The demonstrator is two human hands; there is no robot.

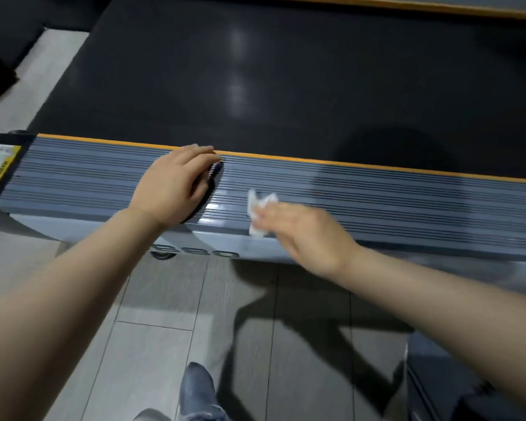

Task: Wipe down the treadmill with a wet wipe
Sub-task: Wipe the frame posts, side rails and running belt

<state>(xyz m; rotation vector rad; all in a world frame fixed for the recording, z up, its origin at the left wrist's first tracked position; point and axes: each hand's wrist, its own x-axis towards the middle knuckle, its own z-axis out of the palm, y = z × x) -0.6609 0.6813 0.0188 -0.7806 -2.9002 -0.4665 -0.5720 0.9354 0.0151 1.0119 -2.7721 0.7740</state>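
Nearest me is the grey plank floor, with my jeans-clad knee poking into view at the bottom. Beyond it runs the treadmill's grey ribbed side rail, lying across in front of me. My right hand is over the rail's near edge with its fingers curled around a crumpled white wet wipe, which touches the ribbed surface; the hand is blurred, so I can't tell the exact grip. My left hand rests palm-down further along the rail, fingers lying together and relaxed over a dark object I can't make out. A yellow label sits at the rail's left end. An orange strip edges the rail, and past it lies the black running belt.
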